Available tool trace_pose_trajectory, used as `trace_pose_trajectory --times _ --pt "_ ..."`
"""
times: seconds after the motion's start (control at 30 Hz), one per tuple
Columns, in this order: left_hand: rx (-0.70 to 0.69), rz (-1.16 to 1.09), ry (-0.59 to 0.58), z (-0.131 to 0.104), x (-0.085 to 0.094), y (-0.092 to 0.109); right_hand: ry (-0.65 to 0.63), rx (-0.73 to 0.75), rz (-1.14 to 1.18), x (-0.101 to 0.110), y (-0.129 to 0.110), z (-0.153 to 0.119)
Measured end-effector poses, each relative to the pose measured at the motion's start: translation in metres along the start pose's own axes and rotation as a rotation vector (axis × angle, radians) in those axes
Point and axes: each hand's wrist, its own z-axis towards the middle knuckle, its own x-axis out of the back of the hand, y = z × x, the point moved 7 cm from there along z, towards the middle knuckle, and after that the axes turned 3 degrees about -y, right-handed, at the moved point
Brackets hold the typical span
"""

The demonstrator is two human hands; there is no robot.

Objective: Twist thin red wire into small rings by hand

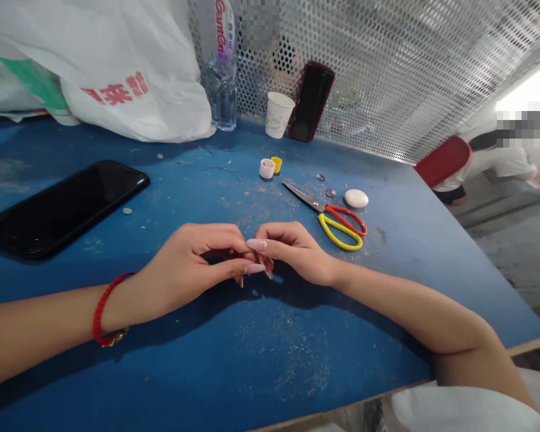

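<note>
My left hand and my right hand meet over the middle of the blue table. Both have their fingers curled and pressed together, with the fingertips touching. Whatever lies between them is hidden or too small to name. A red braided bracelet circles my left wrist. Scissors with one red and one yellow handle lie just beyond my right hand. Past the blades stand a small white cap and a yellow cap. Two tiny red rings rest near a white oval object.
A black phone lies at the left. Along the back are a white plastic bag, a water bottle, a paper cup and an upright phone against a perforated metal screen. Another person sits beyond the right edge.
</note>
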Motion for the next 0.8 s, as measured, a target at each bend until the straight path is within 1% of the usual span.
trace_pose_trajectory --times 0.17,0.33,0.43,0.53,0.7,0.8 --pt "-0.014 0.055 -0.001 0.001 0.0 0.005 -0.003 -0.004 -0.045 -0.001 -0.001 0.0" --pt "-0.099 0.162 0.031 -0.002 0.001 0.01 0.001 -0.016 -0.06 -0.001 0.0 -0.001" --pt "-0.126 0.201 0.061 -0.004 0.002 0.01 0.003 -0.012 -0.065 -0.001 0.0 -0.001" --pt "-0.117 0.178 0.079 -0.005 0.003 0.008 0.002 0.002 -0.05 -0.001 -0.001 -0.001" --pt "-0.045 0.12 0.118 -0.007 0.005 0.001 0.008 -0.004 -0.03 -0.002 0.0 0.0" --pt "-0.065 0.159 0.144 -0.009 0.007 0.002 0.011 -0.004 -0.041 -0.002 0.0 0.0"
